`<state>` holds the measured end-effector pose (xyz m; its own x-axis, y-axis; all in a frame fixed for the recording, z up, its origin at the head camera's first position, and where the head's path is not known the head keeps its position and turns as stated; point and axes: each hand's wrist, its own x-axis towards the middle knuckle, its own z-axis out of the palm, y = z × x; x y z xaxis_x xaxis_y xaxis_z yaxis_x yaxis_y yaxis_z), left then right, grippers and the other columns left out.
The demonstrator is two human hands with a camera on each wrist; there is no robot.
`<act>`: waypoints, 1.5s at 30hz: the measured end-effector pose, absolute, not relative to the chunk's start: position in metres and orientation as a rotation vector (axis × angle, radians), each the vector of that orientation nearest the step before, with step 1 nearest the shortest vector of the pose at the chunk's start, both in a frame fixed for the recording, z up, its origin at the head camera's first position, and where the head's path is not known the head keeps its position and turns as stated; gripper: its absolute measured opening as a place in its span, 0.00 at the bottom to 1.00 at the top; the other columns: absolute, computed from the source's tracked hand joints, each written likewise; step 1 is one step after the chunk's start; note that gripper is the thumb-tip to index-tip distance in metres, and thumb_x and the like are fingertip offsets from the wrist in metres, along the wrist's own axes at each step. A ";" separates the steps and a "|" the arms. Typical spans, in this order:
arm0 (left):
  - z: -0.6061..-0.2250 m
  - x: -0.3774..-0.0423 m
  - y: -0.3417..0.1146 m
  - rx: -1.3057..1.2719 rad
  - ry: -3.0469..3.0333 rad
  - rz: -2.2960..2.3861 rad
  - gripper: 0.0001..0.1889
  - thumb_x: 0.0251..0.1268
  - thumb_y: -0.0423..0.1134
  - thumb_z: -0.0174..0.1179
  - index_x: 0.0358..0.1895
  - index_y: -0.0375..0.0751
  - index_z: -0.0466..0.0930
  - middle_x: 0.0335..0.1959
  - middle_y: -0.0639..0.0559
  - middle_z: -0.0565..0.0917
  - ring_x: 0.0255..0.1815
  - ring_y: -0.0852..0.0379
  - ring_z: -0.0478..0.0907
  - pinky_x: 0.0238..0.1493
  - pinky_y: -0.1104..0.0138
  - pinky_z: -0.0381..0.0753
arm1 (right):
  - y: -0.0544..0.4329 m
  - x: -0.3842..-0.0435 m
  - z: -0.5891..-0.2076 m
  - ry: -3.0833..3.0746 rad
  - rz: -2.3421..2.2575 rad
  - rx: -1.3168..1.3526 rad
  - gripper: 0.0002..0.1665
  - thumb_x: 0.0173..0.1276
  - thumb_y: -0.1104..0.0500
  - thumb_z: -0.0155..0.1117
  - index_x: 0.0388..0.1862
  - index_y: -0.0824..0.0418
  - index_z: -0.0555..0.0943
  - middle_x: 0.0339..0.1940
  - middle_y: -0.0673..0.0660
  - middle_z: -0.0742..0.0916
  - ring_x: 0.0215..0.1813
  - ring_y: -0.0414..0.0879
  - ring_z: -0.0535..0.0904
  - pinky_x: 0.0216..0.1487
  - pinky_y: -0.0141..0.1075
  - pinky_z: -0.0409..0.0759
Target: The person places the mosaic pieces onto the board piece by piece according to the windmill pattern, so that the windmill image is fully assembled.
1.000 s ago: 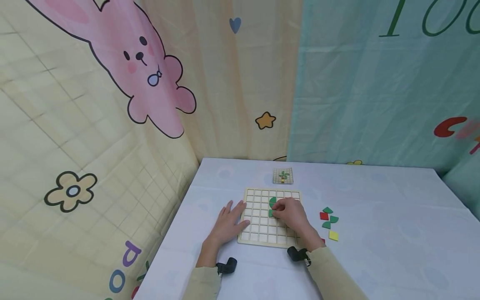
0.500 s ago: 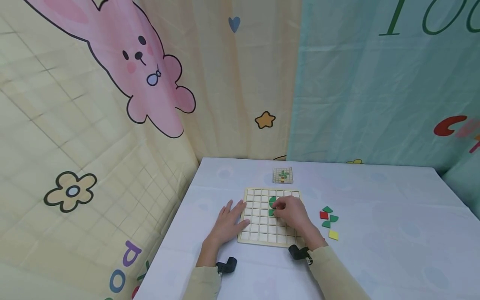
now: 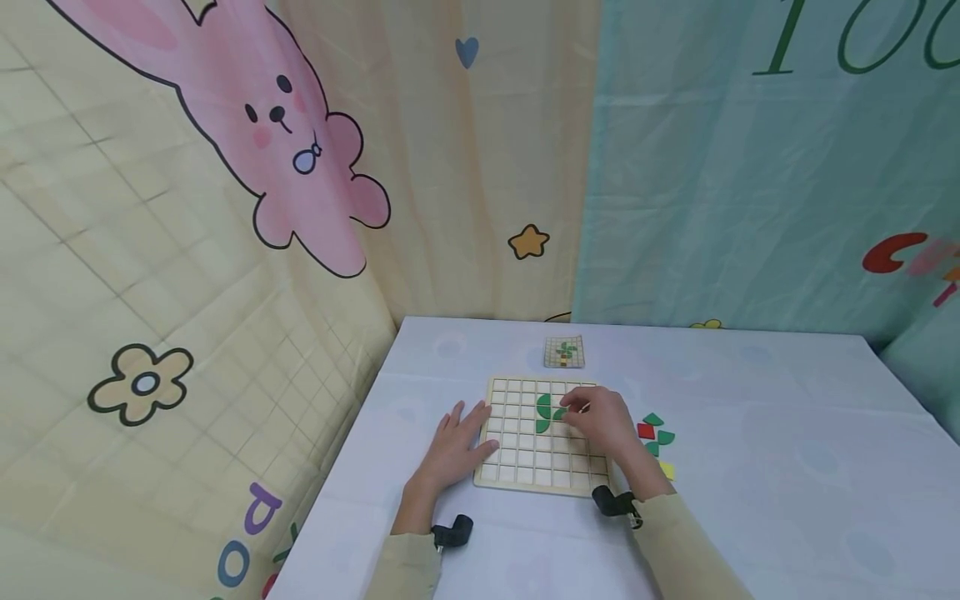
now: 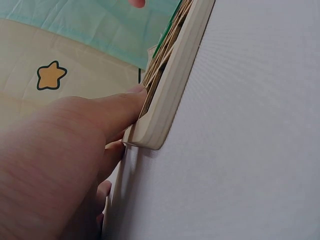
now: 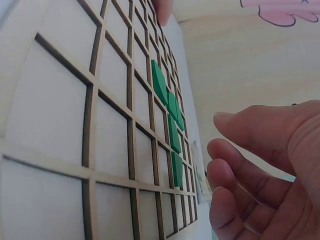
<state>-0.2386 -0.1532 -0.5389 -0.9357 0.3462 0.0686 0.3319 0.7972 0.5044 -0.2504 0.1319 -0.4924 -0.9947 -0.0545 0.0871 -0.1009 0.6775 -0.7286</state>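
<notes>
On a pale wooden grid board point(image 3: 517, 467), several green rounded pieces point(image 3: 543, 406) lie in cells right of its centre. My left hand point(image 3: 453, 446) rests along the board's left edge; in the left wrist view its thumb point(image 4: 120, 107) lies on the corner of the frame. Over the board's right half is my right hand point(image 3: 606, 421), beside the rightmost green piece point(image 3: 559, 413). In the right wrist view that hand point(image 5: 255, 170) holds nothing, its thumb and fingertips parted and facing the green pieces point(image 5: 159, 82).
Loose green quarter-round pieces point(image 3: 665, 437), a red square point(image 3: 646, 431) and a yellow square point(image 3: 667, 472) lie right of the board, partly behind my right arm. A small card with a printed grid pattern point(image 3: 564, 352) stands beyond the board. Patterned curtains hang behind the table.
My right hand has drawn back to the right from the green pieces, uncovering one on the board. My left hand has stayed in place.
</notes>
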 end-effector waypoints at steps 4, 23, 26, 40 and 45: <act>-0.539 -0.239 -0.153 0.557 2.947 0.839 0.36 0.75 0.58 0.53 0.79 0.47 0.60 0.80 0.51 0.58 0.82 0.41 0.40 0.78 0.45 0.40 | 0.142 -0.250 -0.490 -2.806 1.241 0.105 0.10 0.64 0.61 0.72 0.45 0.57 0.89 0.33 0.50 0.85 0.39 0.49 0.79 0.35 0.39 0.80; -0.541 -0.239 -0.155 0.562 2.947 0.822 0.36 0.75 0.58 0.53 0.79 0.48 0.59 0.80 0.52 0.58 0.82 0.42 0.40 0.78 0.45 0.40 | 0.202 -0.252 -0.491 -2.818 1.167 -0.079 0.13 0.69 0.58 0.70 0.51 0.58 0.86 0.43 0.57 0.87 0.43 0.52 0.79 0.36 0.39 0.82; -0.542 -0.240 -0.155 0.561 2.953 0.815 0.36 0.75 0.58 0.53 0.79 0.48 0.59 0.80 0.52 0.58 0.82 0.42 0.40 0.78 0.45 0.40 | 0.209 -0.251 -0.491 -2.823 1.177 -0.108 0.14 0.69 0.58 0.70 0.52 0.59 0.86 0.45 0.58 0.86 0.44 0.53 0.79 0.38 0.41 0.84; -0.542 -0.241 -0.156 0.565 2.954 0.802 0.36 0.74 0.59 0.53 0.80 0.48 0.59 0.80 0.53 0.57 0.82 0.42 0.40 0.78 0.46 0.40 | 0.240 -0.245 -0.492 -2.832 1.172 -0.169 0.17 0.70 0.58 0.69 0.56 0.59 0.83 0.49 0.62 0.85 0.48 0.55 0.78 0.44 0.43 0.85; -0.541 -0.241 -0.155 0.569 2.950 0.806 0.36 0.75 0.59 0.53 0.80 0.48 0.59 0.80 0.53 0.57 0.82 0.42 0.40 0.78 0.46 0.40 | 0.249 -0.245 -0.496 -2.853 1.165 -0.192 0.18 0.70 0.59 0.69 0.56 0.61 0.83 0.49 0.63 0.84 0.48 0.56 0.77 0.44 0.44 0.85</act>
